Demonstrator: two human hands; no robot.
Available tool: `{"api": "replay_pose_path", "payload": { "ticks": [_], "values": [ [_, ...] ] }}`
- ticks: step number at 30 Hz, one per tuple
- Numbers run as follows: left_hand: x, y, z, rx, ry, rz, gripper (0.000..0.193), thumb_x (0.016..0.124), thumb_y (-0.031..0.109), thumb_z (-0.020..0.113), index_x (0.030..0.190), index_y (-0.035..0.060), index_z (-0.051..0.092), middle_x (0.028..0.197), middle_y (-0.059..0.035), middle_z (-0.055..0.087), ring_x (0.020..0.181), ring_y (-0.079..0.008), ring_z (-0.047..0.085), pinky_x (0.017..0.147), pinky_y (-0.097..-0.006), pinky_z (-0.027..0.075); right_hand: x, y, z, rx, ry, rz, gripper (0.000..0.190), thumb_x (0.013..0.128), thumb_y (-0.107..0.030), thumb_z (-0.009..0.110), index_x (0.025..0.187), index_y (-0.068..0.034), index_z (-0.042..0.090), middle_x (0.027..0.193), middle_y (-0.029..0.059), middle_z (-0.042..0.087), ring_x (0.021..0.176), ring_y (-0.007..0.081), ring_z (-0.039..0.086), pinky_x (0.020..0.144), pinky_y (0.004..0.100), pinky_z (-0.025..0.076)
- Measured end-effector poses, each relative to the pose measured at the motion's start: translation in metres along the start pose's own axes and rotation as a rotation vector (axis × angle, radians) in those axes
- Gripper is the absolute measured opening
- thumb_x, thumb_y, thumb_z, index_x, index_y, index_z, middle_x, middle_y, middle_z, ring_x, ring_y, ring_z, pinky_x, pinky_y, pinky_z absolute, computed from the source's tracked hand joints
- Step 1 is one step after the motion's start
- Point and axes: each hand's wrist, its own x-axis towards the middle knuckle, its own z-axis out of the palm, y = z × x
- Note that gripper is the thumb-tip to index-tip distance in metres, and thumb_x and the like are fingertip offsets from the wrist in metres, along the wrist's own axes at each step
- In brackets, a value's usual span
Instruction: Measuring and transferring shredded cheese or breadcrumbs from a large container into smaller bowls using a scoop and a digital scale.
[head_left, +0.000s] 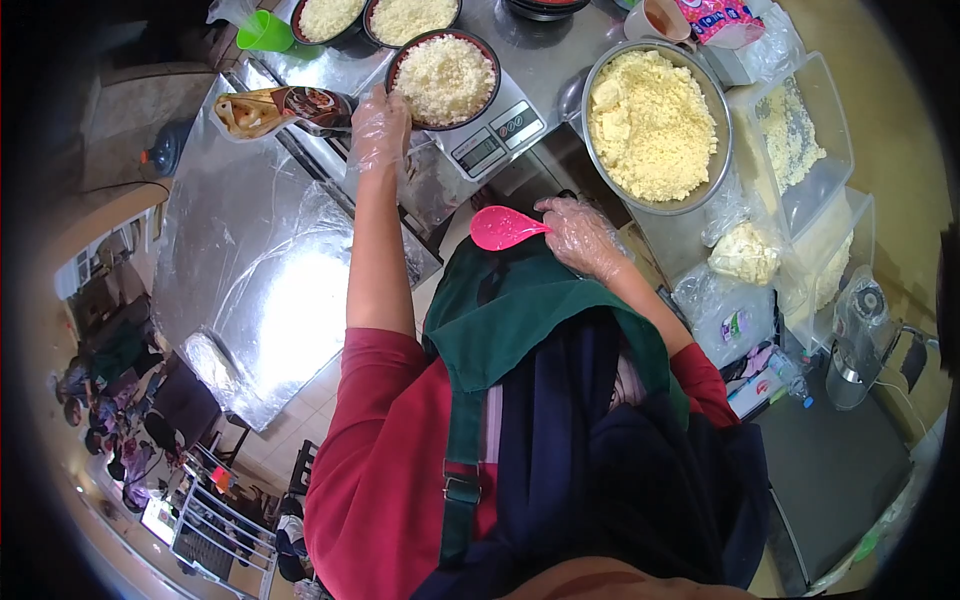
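Note:
My left hand (379, 133), in a clear plastic glove, grips the left rim of a dark bowl with a reddish inside (489, 100). White crumbly food (444, 79) is heaped in this bowl, which stands on a white digital kitchen scale (495, 135). My right hand (581, 236), also gloved, holds a pink plastic spoon (504, 228) in front of my green apron (510, 322). A few small specks cling to the spoon. To the right stands a large metal bowl (590, 142) of pale yellow crumbly food (652, 127).
Two more filled bowls (328, 19) stand at the back beside a green cup (265, 32). A foil-like pouch (281, 112) lies left of my left hand. Clear plastic containers (825, 195) and a bag of pale food (744, 253) line the right side. A blender (855, 345) is farther right.

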Motion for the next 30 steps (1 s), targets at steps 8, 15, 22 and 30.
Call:
{"api": "replay_pose_path", "payload": {
  "ticks": [8,15,22,30],
  "values": [
    [-0.003,0.004,-0.011,-0.065,-0.036,-0.022,0.057,0.095,0.041,0.045,0.132,-0.0019,0.054,0.118,-0.0310,0.062,0.113,-0.0446,0.058,0.100,-0.0464,0.044,0.000,-0.014,-0.024,0.103,0.107,-0.048,0.019,0.084,-0.013,0.059,0.098,-0.001,0.063,0.101,0.0152,0.064,0.097,0.0365,0.061,0.087,0.0441,0.051],
    [-0.030,-0.010,-0.020,-0.301,0.123,-0.010,0.054,0.097,0.034,0.052,0.139,-0.0003,0.048,0.132,-0.0245,0.058,0.122,-0.0385,0.056,0.104,-0.0413,0.042,-0.003,-0.037,-0.091,0.294,0.247,0.045,0.012,0.088,-0.009,0.056,0.092,0.001,0.061,0.090,0.0200,0.059,0.086,0.0407,0.059,0.075,0.0487,0.048],
    [-0.075,-0.016,-0.023,-0.509,0.278,0.099,0.050,0.102,0.025,0.050,0.146,0.0047,0.041,0.142,-0.0167,0.052,0.116,-0.0251,0.061,0.101,-0.0349,0.045,0.040,-0.032,-0.142,-0.011,0.455,-0.105,0.014,0.090,-0.012,0.057,0.091,0.001,0.060,0.086,0.0190,0.059,0.081,0.0389,0.059,0.071,0.0463,0.049],
    [-0.105,-0.012,-0.016,-0.585,0.357,0.027,0.044,0.101,0.020,0.049,0.140,0.0019,0.047,0.134,-0.0182,0.058,0.125,-0.0296,0.055,0.106,-0.0379,0.041,0.100,-0.025,-0.144,-0.139,0.512,-0.046,0.019,0.092,-0.019,0.054,0.094,-0.001,0.061,0.085,0.0227,0.064,0.081,0.0435,0.061,0.073,0.0505,0.049]
  ]
}}
